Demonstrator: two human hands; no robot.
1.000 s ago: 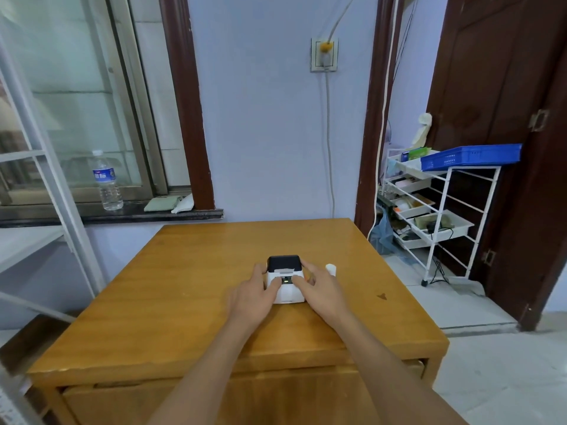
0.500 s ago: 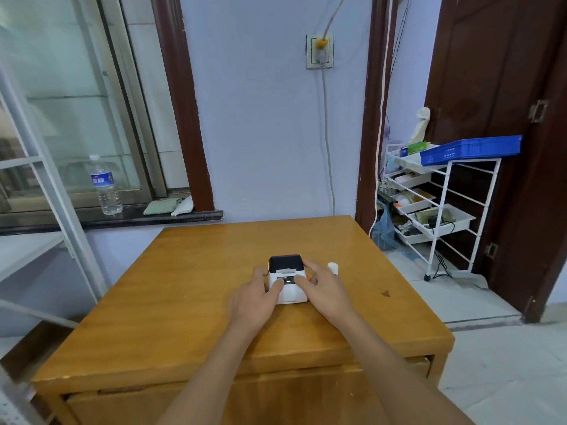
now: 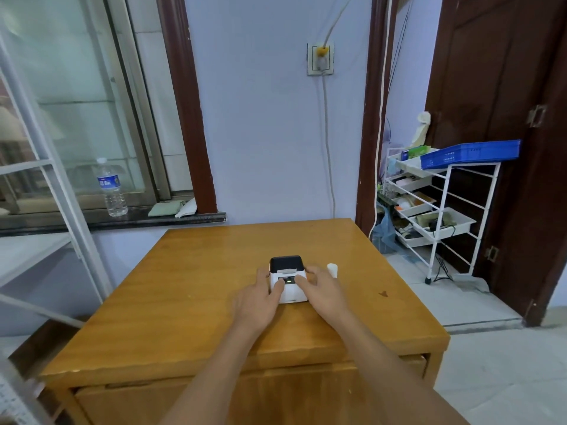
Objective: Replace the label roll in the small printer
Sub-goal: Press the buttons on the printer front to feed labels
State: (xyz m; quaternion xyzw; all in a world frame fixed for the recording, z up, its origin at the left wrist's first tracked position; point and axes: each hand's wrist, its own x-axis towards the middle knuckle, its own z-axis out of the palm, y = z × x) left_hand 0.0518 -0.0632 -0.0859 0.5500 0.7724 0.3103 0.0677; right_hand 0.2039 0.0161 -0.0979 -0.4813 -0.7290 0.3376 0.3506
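Note:
A small white printer (image 3: 290, 289) with a black lid at its far end sits in the middle of the wooden table (image 3: 190, 302). A small green light shows on its top. My left hand (image 3: 256, 302) grips its left side with the thumb on top. My right hand (image 3: 322, 291) holds its right side, thumb resting near the light. A small white label roll (image 3: 333, 269) stands on the table just right of the printer, behind my right hand.
A water bottle (image 3: 112, 188) and folded cloths stand on the dark window sill at the left. A white wire rack (image 3: 435, 210) with trays and a blue basket stands by the brown door at the right. A cord hangs from the wall socket.
Both hands stay on the printer with almost no shift; the head camera has drifted slightly.

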